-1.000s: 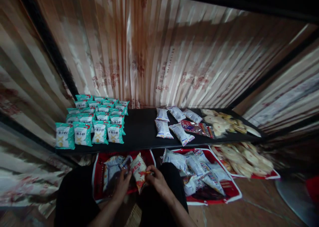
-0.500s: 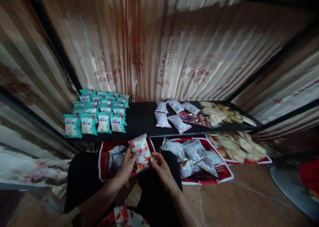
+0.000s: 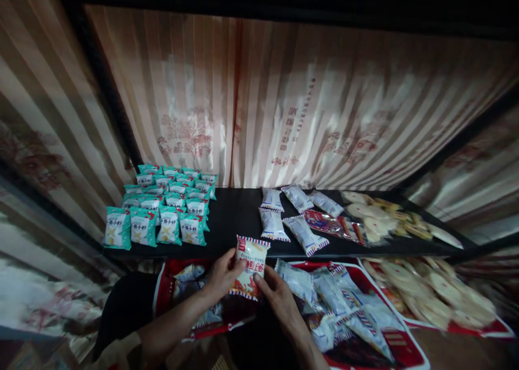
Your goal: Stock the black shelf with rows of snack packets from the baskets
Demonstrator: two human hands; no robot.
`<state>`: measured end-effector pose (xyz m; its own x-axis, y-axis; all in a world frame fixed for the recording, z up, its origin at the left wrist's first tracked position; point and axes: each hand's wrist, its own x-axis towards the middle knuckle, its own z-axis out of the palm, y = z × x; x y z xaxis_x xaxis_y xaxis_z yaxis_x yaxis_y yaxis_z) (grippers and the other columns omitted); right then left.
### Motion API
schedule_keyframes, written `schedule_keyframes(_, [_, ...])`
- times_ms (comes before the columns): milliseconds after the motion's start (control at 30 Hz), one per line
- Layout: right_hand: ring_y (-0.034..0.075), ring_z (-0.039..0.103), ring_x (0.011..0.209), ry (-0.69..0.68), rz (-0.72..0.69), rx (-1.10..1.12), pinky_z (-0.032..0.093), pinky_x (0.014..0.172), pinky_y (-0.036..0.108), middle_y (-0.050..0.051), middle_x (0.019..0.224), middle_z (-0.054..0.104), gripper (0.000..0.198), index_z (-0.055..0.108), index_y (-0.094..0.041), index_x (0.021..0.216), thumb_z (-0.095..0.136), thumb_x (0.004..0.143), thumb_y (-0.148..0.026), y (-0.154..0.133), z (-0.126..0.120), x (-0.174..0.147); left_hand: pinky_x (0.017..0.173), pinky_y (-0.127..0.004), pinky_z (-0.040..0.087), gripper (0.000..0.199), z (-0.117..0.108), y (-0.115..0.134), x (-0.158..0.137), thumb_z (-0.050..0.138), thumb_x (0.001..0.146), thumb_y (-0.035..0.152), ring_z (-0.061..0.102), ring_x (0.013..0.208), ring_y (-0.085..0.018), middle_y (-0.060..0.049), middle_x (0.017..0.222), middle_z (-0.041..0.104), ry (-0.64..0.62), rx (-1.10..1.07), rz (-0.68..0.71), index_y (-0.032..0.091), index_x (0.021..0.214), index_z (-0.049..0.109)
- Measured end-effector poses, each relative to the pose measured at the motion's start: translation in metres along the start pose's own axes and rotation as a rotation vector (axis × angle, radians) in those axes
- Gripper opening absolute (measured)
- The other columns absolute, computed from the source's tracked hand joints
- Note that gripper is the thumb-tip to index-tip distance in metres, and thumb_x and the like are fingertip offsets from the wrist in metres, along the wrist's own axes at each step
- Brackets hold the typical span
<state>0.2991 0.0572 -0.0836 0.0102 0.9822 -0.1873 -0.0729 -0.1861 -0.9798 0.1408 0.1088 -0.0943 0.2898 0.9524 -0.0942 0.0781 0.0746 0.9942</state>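
The bag has moved right, both hands gripping it near red baskets of packets.

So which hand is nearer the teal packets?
Left. The left hand is below and right of the teal packets, holding the bag by its left side; the right hand is farther right, at the bag's right side.

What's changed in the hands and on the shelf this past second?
The snack packet has come up and rightward from low over the left basket, its top now overlapping the front edge of the shelf in view. The left hand and right hand both hold it; nothing was let go. The teal packets and white packets on the shelf stayed put.
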Motion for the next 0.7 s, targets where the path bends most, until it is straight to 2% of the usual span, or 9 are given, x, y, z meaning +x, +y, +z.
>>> schedule_keyframes(100, [0.030, 0.065, 0.094, 0.065, -0.059, -0.030, 0.050, 0.085, 0.041, 0.010, 0.100, 0.071, 0.053, 0.063, -0.017, 0.101, 0.068, 0.066, -0.056, -0.012, 0.001, 0.032, 0.081, -0.032, 0.051, 0.041, -0.003, 0.008, 0.031, 0.055, 0.079, 0.045, 0.064, 0.090, -0.021, -0.006, 0.101, 0.069, 0.064, 0.073, 0.042, 0.020, 0.110, 0.059])
schedule_keyframes(200, [0.028, 0.065, 0.090, 0.133, -0.104, -0.105, 0.051, 0.079, 0.038, 0.010, 0.099, 0.071, 0.051, 0.062, -0.016, 0.099, 0.065, 0.067, -0.055, -0.017, 0.003, 0.070, 0.084, -0.036, 0.051, 0.037, -0.007, 0.011, 0.061, 0.051, 0.082, 0.041, 0.063, 0.092, -0.021, -0.009, 0.105, 0.066, 0.218, 0.187, 0.088, 0.019, 0.110, 0.058])
schedule_keyframes(300, [0.027, 0.065, 0.086, 0.187, -0.136, -0.204, 0.052, 0.075, 0.036, 0.011, 0.097, 0.070, 0.048, 0.060, -0.015, 0.100, 0.061, 0.070, -0.052, -0.018, 0.004, 0.111, 0.091, -0.038, 0.048, 0.037, -0.009, 0.005, 0.083, 0.049, 0.082, 0.034, 0.057, 0.106, -0.022, -0.013, 0.116, 0.057, 0.426, 0.313, 0.166, 0.017, 0.114, 0.054])
schedule_keyframes(400, [0.026, 0.066, 0.084, 0.234, -0.164, -0.319, 0.051, 0.075, 0.035, 0.011, 0.094, 0.070, 0.042, 0.061, -0.015, 0.100, 0.057, 0.074, -0.047, -0.018, 0.006, 0.152, 0.101, -0.039, 0.041, 0.037, -0.006, -0.006, 0.098, 0.045, 0.084, 0.029, 0.046, 0.122, -0.023, -0.013, 0.128, 0.048, 0.568, 0.381, 0.230, 0.017, 0.118, 0.052])
schedule_keyframes(533, [0.024, 0.066, 0.083, 0.286, -0.172, -0.449, 0.050, 0.074, 0.034, 0.009, 0.092, 0.071, 0.034, 0.062, -0.017, 0.098, 0.056, 0.075, -0.042, -0.017, 0.012, 0.207, 0.108, -0.041, 0.032, 0.038, 0.002, -0.023, 0.124, 0.037, 0.087, 0.027, 0.038, 0.129, -0.022, -0.012, 0.136, 0.042, 0.631, 0.395, 0.196, 0.019, 0.122, 0.050])
schedule_keyframes(700, [0.021, 0.066, 0.084, 0.255, -0.173, -0.476, 0.050, 0.075, 0.032, 0.006, 0.094, 0.070, 0.038, 0.058, -0.018, 0.109, 0.057, 0.075, -0.035, -0.012, 0.024, 0.272, 0.108, -0.044, 0.032, 0.041, -0.001, -0.041, 0.178, 0.036, 0.085, 0.028, 0.041, 0.127, -0.025, -0.015, 0.132, 0.049, 0.705, 0.350, 0.134, 0.014, 0.119, 0.054])
